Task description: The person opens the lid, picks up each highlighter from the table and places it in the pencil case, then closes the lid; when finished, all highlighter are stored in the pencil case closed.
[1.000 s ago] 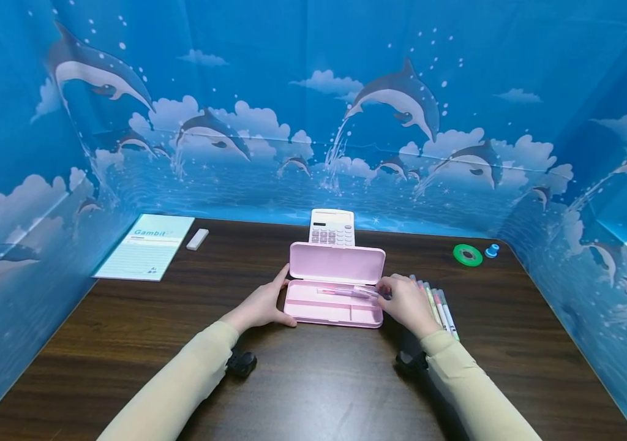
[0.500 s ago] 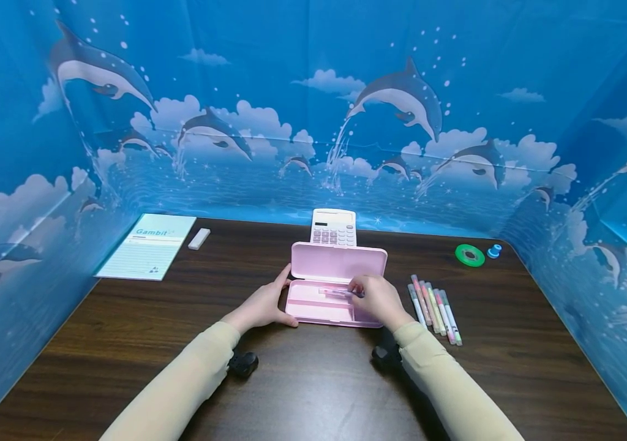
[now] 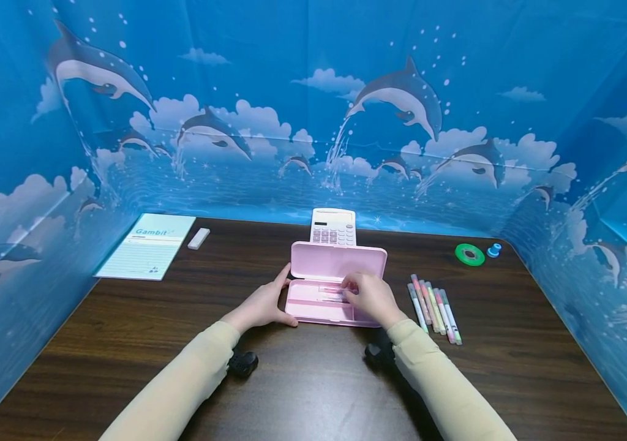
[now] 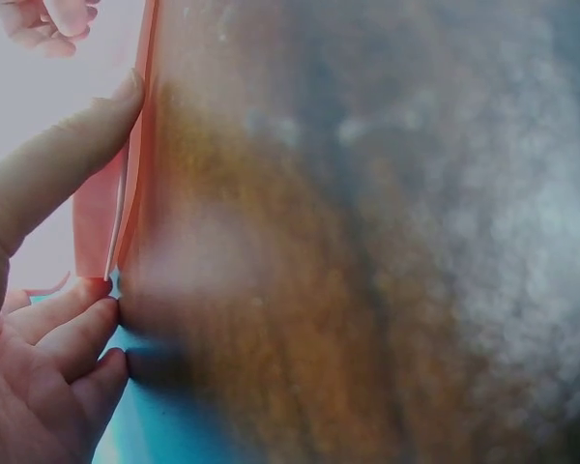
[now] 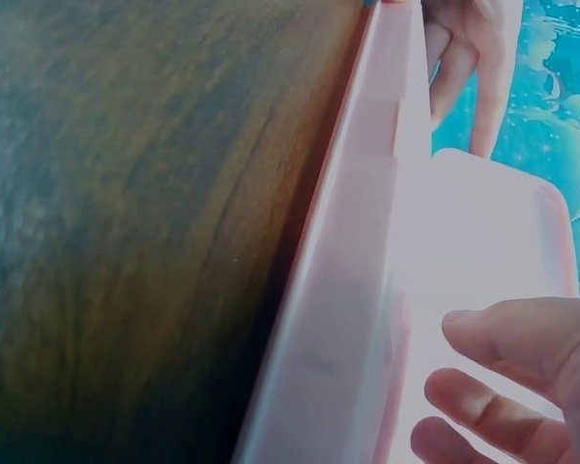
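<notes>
One dark wooden table [image 3: 126, 343]. One notepad [image 3: 147, 246], printed "Gambit", lies at ten o'clock from your hands; one white eraser [image 3: 198, 238] just beside it. One white calculator [image 3: 333, 226] stands at twelve o'clock, touching one open pink pencil case [image 3: 313, 309]. Five markers [image 3: 435, 308] lie side by side at three o'clock; one green tape roll [image 3: 469, 254] and one blue pin [image 3: 493, 250] at two o'clock. Your left hand [image 3: 262, 304] braces the case's left end, fingers straight. Your right hand [image 3: 371, 297] sits over the tray, fingers curled on one pink pen [image 3: 330, 291] inside the case.
</notes>
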A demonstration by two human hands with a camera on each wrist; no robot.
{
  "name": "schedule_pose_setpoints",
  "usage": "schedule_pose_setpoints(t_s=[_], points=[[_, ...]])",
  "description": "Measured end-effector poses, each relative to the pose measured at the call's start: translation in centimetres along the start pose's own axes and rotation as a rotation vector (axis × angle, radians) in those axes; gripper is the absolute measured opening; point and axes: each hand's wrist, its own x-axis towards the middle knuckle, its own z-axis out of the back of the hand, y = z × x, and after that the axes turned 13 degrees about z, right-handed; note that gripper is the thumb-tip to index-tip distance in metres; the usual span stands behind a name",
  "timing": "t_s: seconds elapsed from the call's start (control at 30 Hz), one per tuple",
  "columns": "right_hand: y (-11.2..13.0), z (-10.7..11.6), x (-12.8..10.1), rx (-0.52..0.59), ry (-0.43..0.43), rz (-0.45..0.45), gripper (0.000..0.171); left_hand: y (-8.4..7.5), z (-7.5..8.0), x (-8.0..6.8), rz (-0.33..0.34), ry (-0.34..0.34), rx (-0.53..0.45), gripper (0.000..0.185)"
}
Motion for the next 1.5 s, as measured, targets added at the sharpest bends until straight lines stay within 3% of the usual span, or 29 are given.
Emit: schedule_pose_setpoints(t_s=[0.53, 0.87, 1.23, 1.5], points=[[-2.1, 2.1, -1.9, 0.01, -0.131, 0.014, 0.005, -0.1, 0.0, 0.0, 0.022, 0.008, -0.001, 0.126], [-3.9, 3.5, -4.1, 0.011, -0.123, -0.08, 0.013, -0.2, 0.0, 0.1, 0.025, 0.007, 0.001, 0.126], [-6.9, 5.1, -7.2, 0.014, -0.154, -0.145, 0.01, -0.2, 0.0, 0.1, 0.021, 0.007, 0.002, 0.126], [-8.9, 6.5, -9.6, -0.025, -0.116, -0.234, 0.014, -0.1, -0.2, 0.2, 0.033, 0.004, 0.01, 0.127]])
